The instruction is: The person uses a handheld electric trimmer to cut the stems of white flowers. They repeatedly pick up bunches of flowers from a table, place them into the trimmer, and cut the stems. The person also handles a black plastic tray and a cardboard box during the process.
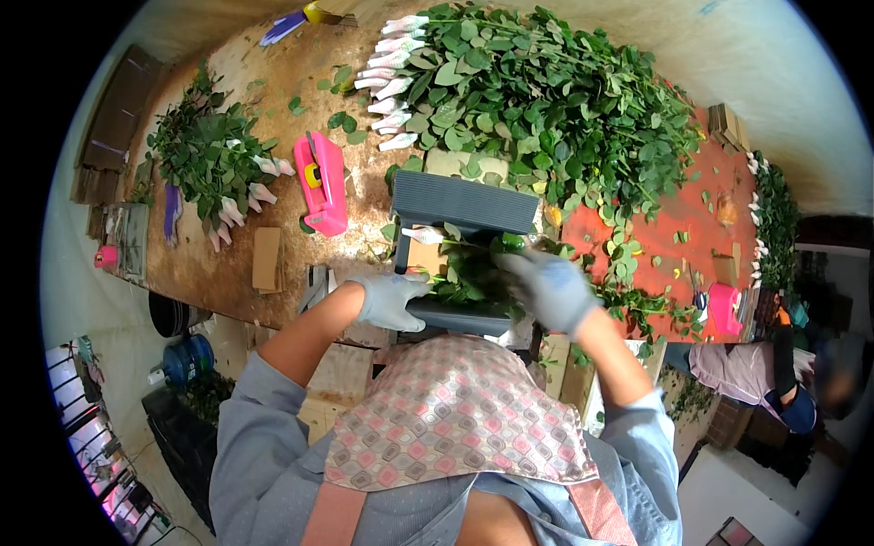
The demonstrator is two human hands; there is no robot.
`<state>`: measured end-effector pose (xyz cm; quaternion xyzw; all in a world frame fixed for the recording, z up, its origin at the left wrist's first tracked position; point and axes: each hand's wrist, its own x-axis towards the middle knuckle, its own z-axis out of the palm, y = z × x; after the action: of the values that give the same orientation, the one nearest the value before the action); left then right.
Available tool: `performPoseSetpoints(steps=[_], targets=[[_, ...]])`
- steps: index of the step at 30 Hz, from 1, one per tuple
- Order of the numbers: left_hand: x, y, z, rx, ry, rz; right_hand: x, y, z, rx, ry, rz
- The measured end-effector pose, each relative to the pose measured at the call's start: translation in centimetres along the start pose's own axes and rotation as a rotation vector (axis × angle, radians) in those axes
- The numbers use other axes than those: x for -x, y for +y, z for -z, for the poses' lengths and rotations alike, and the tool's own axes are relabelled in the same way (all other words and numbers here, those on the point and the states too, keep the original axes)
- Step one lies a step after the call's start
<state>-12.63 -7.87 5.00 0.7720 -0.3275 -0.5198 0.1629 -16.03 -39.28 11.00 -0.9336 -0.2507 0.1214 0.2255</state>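
My left hand (394,300), in a grey glove, lies at the left end of a dark box-like stand (464,198) with ribbed sides, by green stems and leaves (464,276). Its fingers point right; whether they grip a stem I cannot tell. My right hand (553,286), gloved and blurred, is at the stand's right end, over the leaves; its grip is unclear. One rose with a white sleeve (423,235) on its head lies in the stand above a piece of cardboard (425,259). Behind it lies a large pile of leafy rose stems (546,102), with sleeved heads (396,75) to the left.
A pink tape dispenser (324,184) stands left of the stand, near a smaller rose bunch (212,143) and cardboard pieces (268,259). Purple gloves (283,29) lie at the back. At the right are another pink dispenser (724,308), more roses (775,225) and a co-worker (744,368).
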Motion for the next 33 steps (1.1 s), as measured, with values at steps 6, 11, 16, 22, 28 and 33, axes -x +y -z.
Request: performPoseSetpoints(steps=[6, 11, 16, 22, 28, 33], targets=[[0.2, 1.2, 1.3, -0.023, -0.043, 0.025, -10.7, 0.1, -11.9, 0.407, -0.137, 0.067], [0.2, 0.4, 0.3, -0.010, 0.043, -0.028, -11.0, 1.2, -14.3, 0.245, -0.277, 0.247], [-0.1, -1.4, 3.0, 0.343, 0.129, -0.238, -10.8, 0.3, -12.2, 0.135, -0.318, 0.156], [-4.1, -5.3, 1.1, -0.376, 0.494, 0.036, -11.1, 1.6, -14.1, 0.071, -0.260, 0.145], [-3.5, -5.5, 2.1, -0.684, 0.457, 0.127, -11.0, 1.5, -14.5, 0.057, -0.226, 0.122], [0.5, -4.2, 4.8, -0.835, 0.299, 0.456, -10.4, 1.3, -15.4, 0.132, -0.185, 0.154]])
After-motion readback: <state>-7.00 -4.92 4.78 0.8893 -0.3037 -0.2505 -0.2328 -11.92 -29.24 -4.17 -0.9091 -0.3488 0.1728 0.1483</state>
